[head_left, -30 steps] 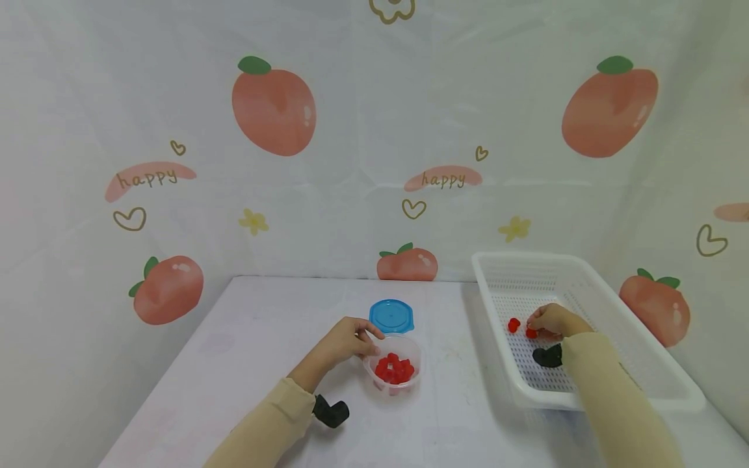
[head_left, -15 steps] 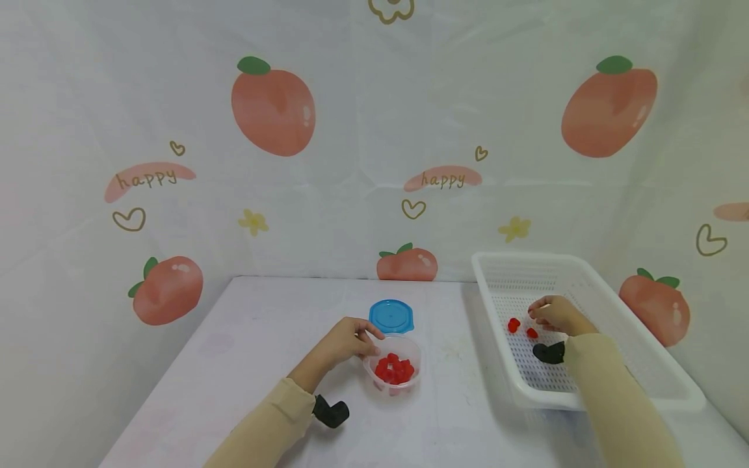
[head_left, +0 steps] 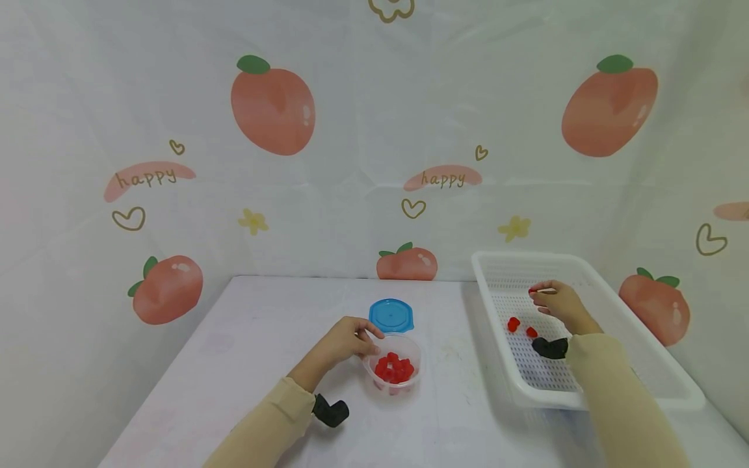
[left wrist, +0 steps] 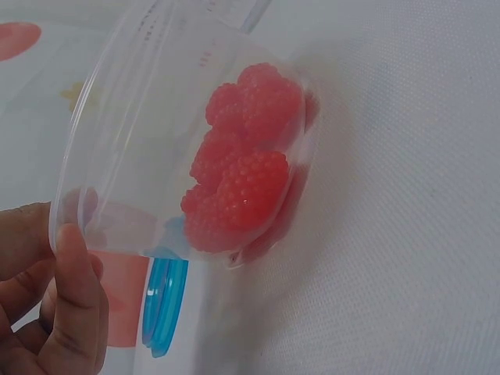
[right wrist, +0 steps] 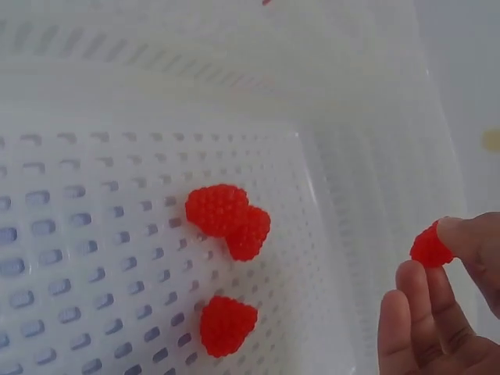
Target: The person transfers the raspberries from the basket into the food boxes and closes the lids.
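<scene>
My left hand (head_left: 346,339) pinches the rim of a clear round plastic tub (left wrist: 133,156) between thumb and fingers. Several red raspberries (left wrist: 254,187) lie in the bottom of that tub. Over the white perforated basket (head_left: 603,312), my right hand (head_left: 562,304) holds a single raspberry (right wrist: 431,246) between thumb and fingertips, raised off the basket floor. Below it, three more raspberries stay on the floor: two touching each other (right wrist: 217,209), and one apart (right wrist: 227,325).
A blue lid (head_left: 391,316) lies on the white table (head_left: 292,305) just behind the tub. The basket's raised walls stand at the right side of the table. A white fruit-print curtain (head_left: 351,130) hangs behind everything.
My right hand has lifted a raspberry from the basket floor and moved up and toward the far side. My left hand and the tub have kept their place.
</scene>
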Motion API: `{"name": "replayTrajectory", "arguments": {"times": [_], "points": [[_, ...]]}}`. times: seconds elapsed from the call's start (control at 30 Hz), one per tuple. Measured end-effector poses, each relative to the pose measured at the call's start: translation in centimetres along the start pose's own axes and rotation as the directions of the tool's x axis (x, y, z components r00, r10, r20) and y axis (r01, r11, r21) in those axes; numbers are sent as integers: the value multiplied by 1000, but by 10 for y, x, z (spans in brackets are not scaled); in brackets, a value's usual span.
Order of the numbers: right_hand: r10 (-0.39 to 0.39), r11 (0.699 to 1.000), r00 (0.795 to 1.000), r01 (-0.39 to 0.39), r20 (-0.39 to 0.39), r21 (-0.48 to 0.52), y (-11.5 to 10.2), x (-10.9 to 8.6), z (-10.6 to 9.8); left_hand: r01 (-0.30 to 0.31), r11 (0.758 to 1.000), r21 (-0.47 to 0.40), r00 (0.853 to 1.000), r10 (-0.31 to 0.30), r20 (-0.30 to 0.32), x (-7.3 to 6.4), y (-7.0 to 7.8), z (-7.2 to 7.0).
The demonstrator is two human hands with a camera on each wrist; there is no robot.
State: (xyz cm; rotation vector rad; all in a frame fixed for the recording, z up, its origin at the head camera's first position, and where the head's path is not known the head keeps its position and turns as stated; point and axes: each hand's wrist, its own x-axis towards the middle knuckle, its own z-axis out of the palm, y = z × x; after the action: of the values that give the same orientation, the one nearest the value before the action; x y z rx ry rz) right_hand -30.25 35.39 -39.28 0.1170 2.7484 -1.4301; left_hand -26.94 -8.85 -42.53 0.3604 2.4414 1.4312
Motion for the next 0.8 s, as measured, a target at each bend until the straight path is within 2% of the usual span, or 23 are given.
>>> {"name": "replayTrajectory", "arguments": {"times": [0.57,0.8], "points": [[-112,988,993,114,-23,106,-19,3,10,-2,1000,16,1000,2,-9,-1,1,0],[-175,976,984,176,-19,126,-42,-11,16,3,1000,11,1000,-3,-10,-1,0,0]]}}
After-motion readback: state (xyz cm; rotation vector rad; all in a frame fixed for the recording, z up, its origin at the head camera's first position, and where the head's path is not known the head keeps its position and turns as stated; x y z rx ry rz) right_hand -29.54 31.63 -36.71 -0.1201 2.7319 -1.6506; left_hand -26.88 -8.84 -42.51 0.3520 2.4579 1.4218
